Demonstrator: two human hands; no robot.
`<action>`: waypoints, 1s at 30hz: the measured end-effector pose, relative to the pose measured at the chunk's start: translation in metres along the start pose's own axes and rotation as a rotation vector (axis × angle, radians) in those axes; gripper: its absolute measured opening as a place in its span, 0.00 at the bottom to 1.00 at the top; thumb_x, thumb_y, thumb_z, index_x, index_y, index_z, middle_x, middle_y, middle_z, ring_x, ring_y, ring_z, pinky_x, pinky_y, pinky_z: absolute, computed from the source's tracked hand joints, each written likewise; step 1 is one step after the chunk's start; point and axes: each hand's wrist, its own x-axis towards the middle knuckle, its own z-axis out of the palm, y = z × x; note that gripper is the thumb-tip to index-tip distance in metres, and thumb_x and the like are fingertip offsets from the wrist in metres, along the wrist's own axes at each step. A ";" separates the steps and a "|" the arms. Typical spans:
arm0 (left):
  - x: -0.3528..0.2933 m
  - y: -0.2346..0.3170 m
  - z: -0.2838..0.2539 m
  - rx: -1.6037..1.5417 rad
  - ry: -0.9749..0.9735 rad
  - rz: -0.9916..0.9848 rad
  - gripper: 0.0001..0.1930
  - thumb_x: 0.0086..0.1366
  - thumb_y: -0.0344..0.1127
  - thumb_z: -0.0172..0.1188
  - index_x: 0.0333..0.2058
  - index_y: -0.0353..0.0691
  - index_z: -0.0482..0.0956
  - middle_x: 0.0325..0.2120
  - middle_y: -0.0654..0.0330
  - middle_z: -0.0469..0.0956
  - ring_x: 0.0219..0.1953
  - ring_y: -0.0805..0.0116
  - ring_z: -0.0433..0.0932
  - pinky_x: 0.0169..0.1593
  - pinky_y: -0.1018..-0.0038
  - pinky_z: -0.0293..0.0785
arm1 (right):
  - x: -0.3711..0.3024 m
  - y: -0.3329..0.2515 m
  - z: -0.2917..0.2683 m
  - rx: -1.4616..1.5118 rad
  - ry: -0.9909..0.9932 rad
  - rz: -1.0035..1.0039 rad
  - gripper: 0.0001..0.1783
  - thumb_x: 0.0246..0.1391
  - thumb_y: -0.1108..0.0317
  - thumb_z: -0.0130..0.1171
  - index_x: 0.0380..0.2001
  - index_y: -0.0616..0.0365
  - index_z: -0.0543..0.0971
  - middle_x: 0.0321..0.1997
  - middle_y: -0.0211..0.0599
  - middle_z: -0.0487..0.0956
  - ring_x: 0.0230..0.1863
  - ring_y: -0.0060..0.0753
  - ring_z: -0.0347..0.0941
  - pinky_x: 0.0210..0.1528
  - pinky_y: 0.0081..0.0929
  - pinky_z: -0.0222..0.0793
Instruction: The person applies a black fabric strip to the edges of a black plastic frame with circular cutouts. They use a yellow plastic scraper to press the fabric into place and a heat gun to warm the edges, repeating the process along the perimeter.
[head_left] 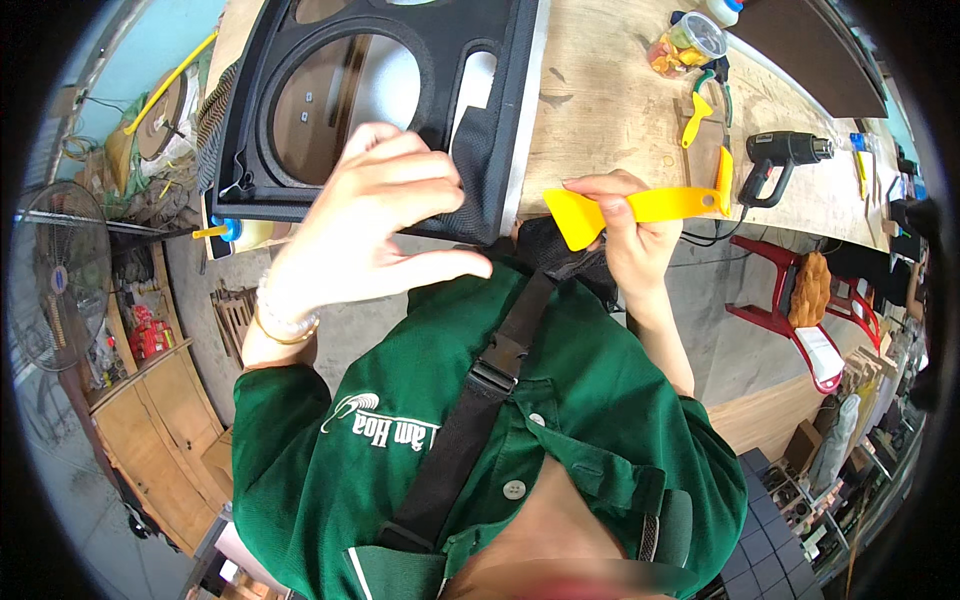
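A black speaker cabinet [330, 205] with a large round opening and a slot lies on the bench, close in front of me. Black mesh fabric [478, 170] covers its near right corner. My left hand [375, 215] hovers over the cabinet's near edge, thumb and fingers apart, holding nothing; whether a fingertip touches the fabric I cannot tell. Just right of the cabinet's corner, my right hand [640, 235] grips a yellow plastic scraper [640, 207]. Its wide blade points left toward the cabinet.
On the wooden bench [590, 110] to the right are a heat gun [785, 160], a clear jar [685, 45], another yellow scraper [697, 118] and green-handled pliers [725, 90]. Red stools [775, 260] stand below at right. A fan [60, 275] is at far left.
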 end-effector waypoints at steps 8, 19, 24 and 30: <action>0.001 0.003 0.032 -0.337 0.361 -0.172 0.10 0.50 0.30 0.74 0.24 0.32 0.81 0.23 0.57 0.79 0.28 0.63 0.78 0.39 0.70 0.70 | 0.020 0.007 0.020 -0.445 0.017 -0.505 0.19 0.45 0.79 0.70 0.44 0.57 0.85 0.35 0.36 0.80 0.35 0.30 0.77 0.36 0.23 0.73; 0.002 0.003 0.026 -0.359 0.271 -0.190 0.11 0.51 0.31 0.73 0.26 0.32 0.80 0.25 0.56 0.78 0.29 0.62 0.77 0.39 0.69 0.71 | 0.008 -0.001 0.013 -0.217 -0.102 -0.333 0.13 0.48 0.79 0.67 0.40 0.61 0.85 0.28 0.34 0.81 0.29 0.27 0.77 0.32 0.20 0.70; -0.002 -0.009 0.002 -0.225 0.036 -0.067 0.14 0.52 0.36 0.73 0.29 0.33 0.79 0.28 0.57 0.78 0.33 0.59 0.76 0.39 0.69 0.72 | 0.004 0.002 0.020 -0.085 -0.119 -0.438 0.09 0.44 0.79 0.69 0.32 0.59 0.84 0.28 0.34 0.82 0.28 0.29 0.77 0.31 0.22 0.72; -0.001 -0.027 -0.001 -0.433 -0.063 -0.153 0.07 0.58 0.30 0.68 0.31 0.32 0.80 0.29 0.58 0.78 0.33 0.66 0.75 0.41 0.71 0.71 | 0.005 -0.001 0.040 -0.246 -0.313 -0.736 0.12 0.39 0.76 0.75 0.28 0.55 0.81 0.22 0.28 0.75 0.19 0.26 0.73 0.19 0.23 0.67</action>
